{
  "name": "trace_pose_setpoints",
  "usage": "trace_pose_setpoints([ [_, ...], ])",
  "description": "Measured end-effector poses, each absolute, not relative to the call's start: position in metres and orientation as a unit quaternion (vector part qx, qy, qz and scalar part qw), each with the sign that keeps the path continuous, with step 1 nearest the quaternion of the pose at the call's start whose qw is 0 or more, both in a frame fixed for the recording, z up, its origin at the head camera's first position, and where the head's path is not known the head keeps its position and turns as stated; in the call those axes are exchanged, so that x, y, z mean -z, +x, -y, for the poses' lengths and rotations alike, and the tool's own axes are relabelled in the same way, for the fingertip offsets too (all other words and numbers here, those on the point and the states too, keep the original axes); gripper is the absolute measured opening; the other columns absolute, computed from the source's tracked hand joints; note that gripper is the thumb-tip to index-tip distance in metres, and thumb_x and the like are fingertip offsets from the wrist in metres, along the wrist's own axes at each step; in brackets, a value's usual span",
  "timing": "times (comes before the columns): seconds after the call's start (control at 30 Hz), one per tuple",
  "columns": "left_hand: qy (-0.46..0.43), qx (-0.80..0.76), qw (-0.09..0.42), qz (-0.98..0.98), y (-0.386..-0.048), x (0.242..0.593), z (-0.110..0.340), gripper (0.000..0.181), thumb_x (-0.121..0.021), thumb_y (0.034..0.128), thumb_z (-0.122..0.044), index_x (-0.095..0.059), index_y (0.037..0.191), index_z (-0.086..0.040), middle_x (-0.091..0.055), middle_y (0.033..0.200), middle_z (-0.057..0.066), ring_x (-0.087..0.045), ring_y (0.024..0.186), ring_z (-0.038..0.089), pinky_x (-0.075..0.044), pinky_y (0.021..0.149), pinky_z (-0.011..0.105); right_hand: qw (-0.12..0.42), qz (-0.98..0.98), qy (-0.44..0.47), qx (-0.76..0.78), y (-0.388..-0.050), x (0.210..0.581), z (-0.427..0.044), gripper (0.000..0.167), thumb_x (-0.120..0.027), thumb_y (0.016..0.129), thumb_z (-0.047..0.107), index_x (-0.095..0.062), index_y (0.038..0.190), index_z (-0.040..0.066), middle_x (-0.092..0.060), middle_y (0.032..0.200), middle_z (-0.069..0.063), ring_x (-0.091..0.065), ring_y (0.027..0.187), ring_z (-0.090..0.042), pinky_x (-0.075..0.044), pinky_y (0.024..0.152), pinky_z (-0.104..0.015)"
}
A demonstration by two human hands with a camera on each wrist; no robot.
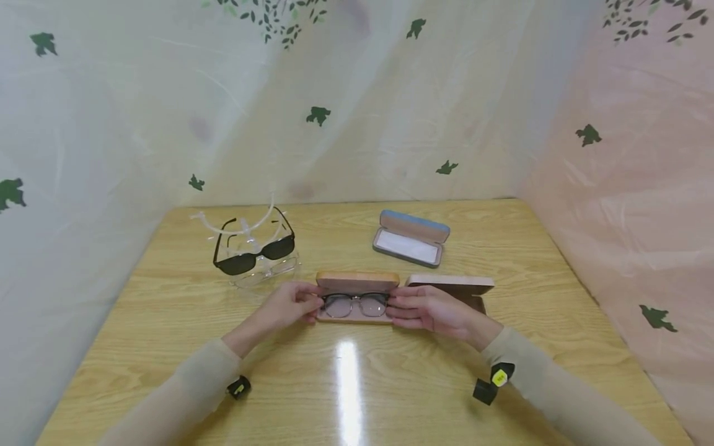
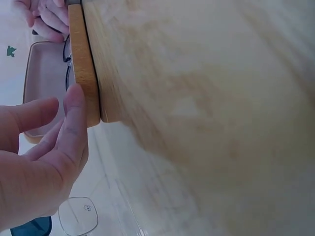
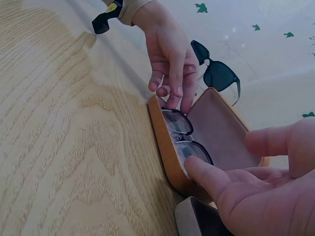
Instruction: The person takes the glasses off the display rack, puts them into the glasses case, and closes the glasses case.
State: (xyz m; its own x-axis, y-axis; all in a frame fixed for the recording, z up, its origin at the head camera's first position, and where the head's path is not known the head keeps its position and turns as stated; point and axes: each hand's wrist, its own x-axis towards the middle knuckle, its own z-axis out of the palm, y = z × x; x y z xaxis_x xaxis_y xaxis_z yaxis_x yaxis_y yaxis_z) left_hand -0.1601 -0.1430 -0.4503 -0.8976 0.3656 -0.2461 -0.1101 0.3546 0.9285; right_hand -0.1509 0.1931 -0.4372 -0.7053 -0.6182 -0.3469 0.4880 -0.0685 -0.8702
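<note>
Black-and-metal-rimmed eyeglasses (image 1: 356,305) lie in an open tan glasses case (image 1: 358,277) with a pinkish lining. At the case's left end is my left hand (image 1: 287,305); in the left wrist view a fingertip touches the case's front wall (image 2: 84,73), with the thumb apart from it. My right hand (image 1: 432,310) is at the other end. Its extended forefinger (image 3: 209,174) reaches over the front rim beside a lens in the right wrist view, while the thumb (image 3: 268,141) stands apart near the raised lid (image 3: 219,120).
Black sunglasses (image 1: 259,255) sit on a clear display stand (image 1: 245,229) at left, with clear glasses (image 1: 268,272) below. An open blue-lidded case (image 1: 415,222) holding a white cloth (image 1: 407,246) lies farther back. Another open case (image 1: 474,284) is partly behind my right hand.
</note>
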Motion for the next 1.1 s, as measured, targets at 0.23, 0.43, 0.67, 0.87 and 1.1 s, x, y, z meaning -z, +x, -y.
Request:
trace_pose_setpoints([
  [0.23, 0.088, -0.571, 0.218, -0.786, -0.16, 0.449, 0.147, 0.033, -0.064, 0.0991, -0.003, -0.061, 0.128, 0.011, -0.072, 0.102, 0.019, -0.071, 0.082, 0.024, -0.062, 0.075, 0.036, 0.389, -0.579, -0.064, 0.713, -0.153, 0.431, -0.196, 0.055, -0.045, 0.108, 0.006, -0.021, 0.153, -0.015, -0.029, 0.155, -0.035, -0.037, 0.14, -0.046, -0.042, 0.11, -0.051],
  [0.43, 0.089, -0.572, 0.205, -0.789, -0.157, 0.445, 0.153, 0.033, -0.065, 0.1, -0.013, -0.061, 0.126, 0.008, -0.067, 0.106, 0.021, -0.069, 0.085, 0.026, -0.062, 0.076, 0.039, 0.394, -0.601, -0.067, 0.692, -0.154, 0.426, -0.205, 0.061, -0.05, 0.108, 0.012, -0.019, 0.155, -0.013, -0.027, 0.158, -0.031, -0.031, 0.144, -0.043, -0.041, 0.11, -0.052],
  [0.67, 0.018, -0.591, 0.23, -0.773, -0.158, 0.437, 0.157, 0.059, -0.052, 0.1059, -0.044, -0.047, 0.141, 0.003, -0.053, 0.135, 0.025, -0.065, 0.109, 0.036, -0.061, 0.082, 0.043, 0.375, -0.634, -0.08, 0.672, -0.155, 0.422, -0.212, 0.066, -0.051, 0.108, 0.018, -0.015, 0.156, -0.012, -0.02, 0.161, -0.03, -0.024, 0.147, -0.039, -0.041, 0.111, -0.044],
  [0.87, 0.003, -0.598, 0.253, -0.76, -0.16, 0.434, 0.154, 0.076, -0.046, 0.1048, -0.055, -0.034, 0.153, 0.003, -0.047, 0.146, 0.029, -0.063, 0.116, 0.04, -0.062, 0.078, 0.044, 0.372, -0.627, -0.081, 0.68, -0.158, 0.424, -0.21, 0.062, -0.046, 0.11, 0.018, -0.017, 0.155, -0.012, -0.022, 0.161, -0.029, -0.026, 0.146, -0.041, -0.04, 0.112, -0.044],
  [1.1, 0.011, -0.604, 0.274, -0.748, -0.162, 0.438, 0.149, 0.076, -0.047, 0.1036, -0.057, -0.036, 0.151, 0.001, -0.047, 0.147, 0.026, -0.062, 0.114, 0.038, -0.062, 0.076, 0.045, 0.38, -0.619, -0.08, 0.683, -0.16, 0.431, -0.204, 0.066, -0.046, 0.11, 0.027, -0.018, 0.155, -0.012, -0.021, 0.16, -0.029, -0.026, 0.147, -0.039, -0.038, 0.113, -0.046],
])
